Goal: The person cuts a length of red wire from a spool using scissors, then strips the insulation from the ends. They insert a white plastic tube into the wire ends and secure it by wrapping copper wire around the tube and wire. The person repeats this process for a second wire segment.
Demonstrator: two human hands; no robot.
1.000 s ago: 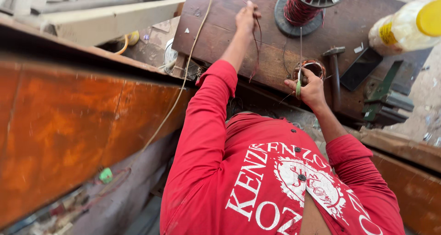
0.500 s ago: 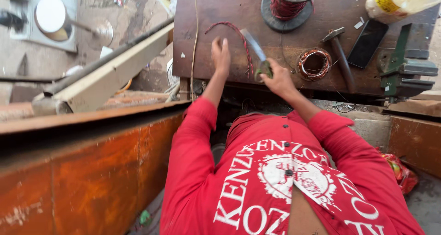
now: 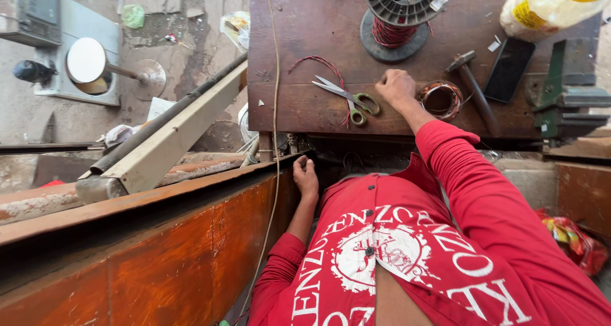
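Observation:
My right hand [image 3: 394, 87] rests as a closed fist on the brown wooden bench [image 3: 299, 27]. It sits between the green-handled scissors [image 3: 347, 99], which lie flat on the bench, and a small coil of copper wire [image 3: 440, 100]. A loose length of red wire [image 3: 324, 65] curves under the scissors. My left hand [image 3: 306, 176] is down below the bench's front edge, fingers curled toward a dark gap; whatever it touches is hidden. A grey spool of red wire [image 3: 401, 17] stands at the back of the bench.
A hammer [image 3: 474, 87], a dark phone [image 3: 509, 68], a yellow-capped bottle [image 3: 547, 4] and a green vise [image 3: 563, 90] crowd the bench's right side. A pale wooden beam [image 3: 178, 132] and an orange metal panel [image 3: 127, 249] lie to my left. A thin cord [image 3: 275, 109] hangs across.
My right hand has let go of the scissors, which now lie on the bench. My left hand has dropped from the bench top to below its front edge.

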